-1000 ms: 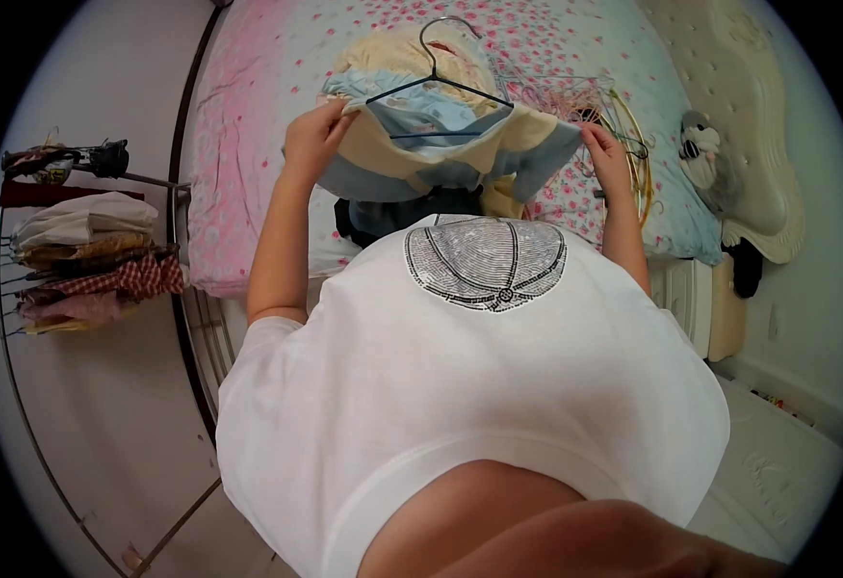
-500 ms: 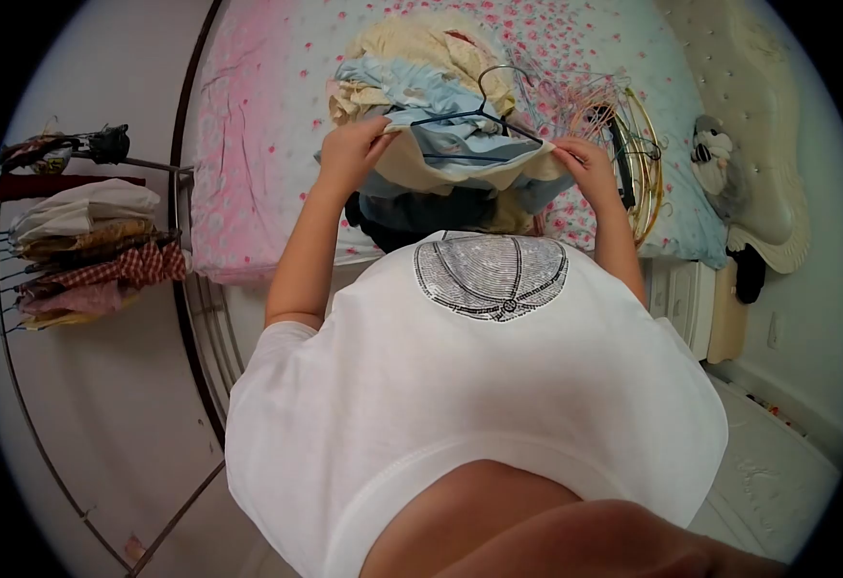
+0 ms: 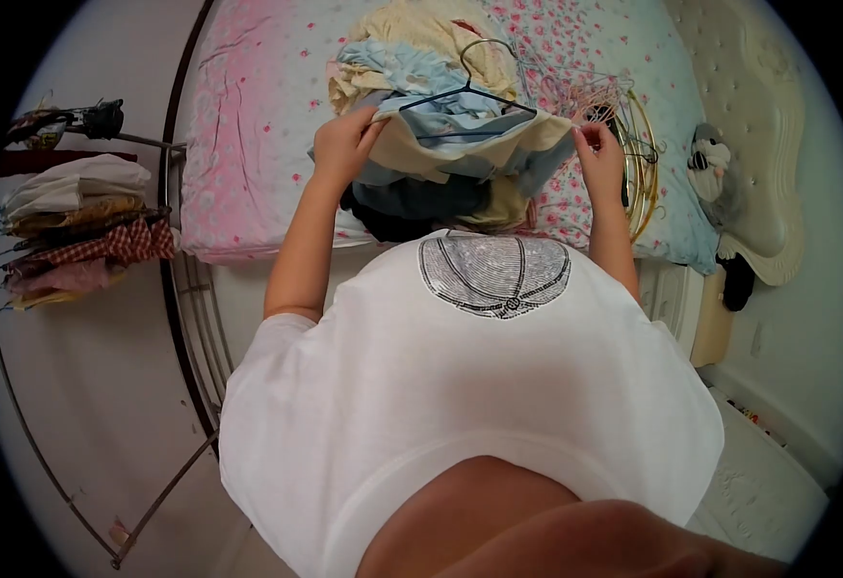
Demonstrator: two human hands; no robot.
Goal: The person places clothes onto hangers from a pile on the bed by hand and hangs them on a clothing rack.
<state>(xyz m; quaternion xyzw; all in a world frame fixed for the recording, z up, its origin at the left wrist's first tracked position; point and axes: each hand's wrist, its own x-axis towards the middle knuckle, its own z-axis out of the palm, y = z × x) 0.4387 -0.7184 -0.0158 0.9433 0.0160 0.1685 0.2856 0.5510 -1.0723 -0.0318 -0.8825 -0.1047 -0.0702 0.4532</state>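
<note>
Between my hands stretches a cream and pale-blue garment (image 3: 479, 162), its kind unclear, with its top edge pulled wide. My left hand (image 3: 342, 149) is closed on the garment's left corner, thumb and fingers pinching the cloth. At the opposite corner my right hand (image 3: 600, 154) pinches the edge with its fingertips. A dark hanger (image 3: 467, 90) lies in the garment's opening, its hook pointing away from me and its lower bar partly against the cloth. Neither hand touches the hanger. Behind it is a heap of crumpled cream and light-blue clothes (image 3: 412, 58).
The bed (image 3: 248, 125) has a pink floral sheet. Several loose hangers (image 3: 645, 164), some gold, lie right of the heap. Dark clothes (image 3: 392, 217) lie under the garment. A rack at left carries hanging clothes (image 3: 84, 231). A plush toy (image 3: 710, 159) rests by the headboard (image 3: 763, 125).
The garment's top edge is spread wider, and its right corner has moved right with my right hand. The hanger sits slightly farther left and higher in view. Both hands keep their pinch.
</note>
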